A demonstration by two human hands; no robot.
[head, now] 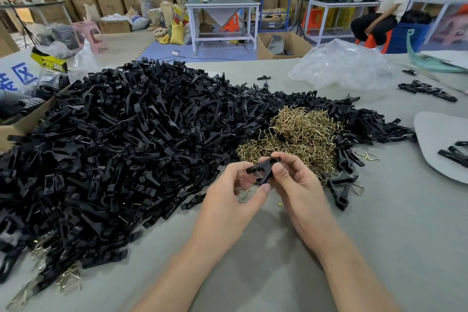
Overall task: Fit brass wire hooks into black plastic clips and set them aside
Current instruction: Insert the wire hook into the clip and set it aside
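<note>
A: Head view: where was the black clip (263, 168)?
B: Pinched between both hands over the worktop (379, 235). The left hand (235, 192) had its thumb at the lower end and the right hand (296, 182) had its thumb near the ring.
A: Its axis?
B: Slanted, ring end up-right toward the brass hook pile (298, 134).

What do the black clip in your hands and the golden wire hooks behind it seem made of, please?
Black clip: likely moulded plastic, matte, evenly dark. Golden wire hooks: thin bent metal, shiny brass colour; solid or plated, cannot tell.
</note>
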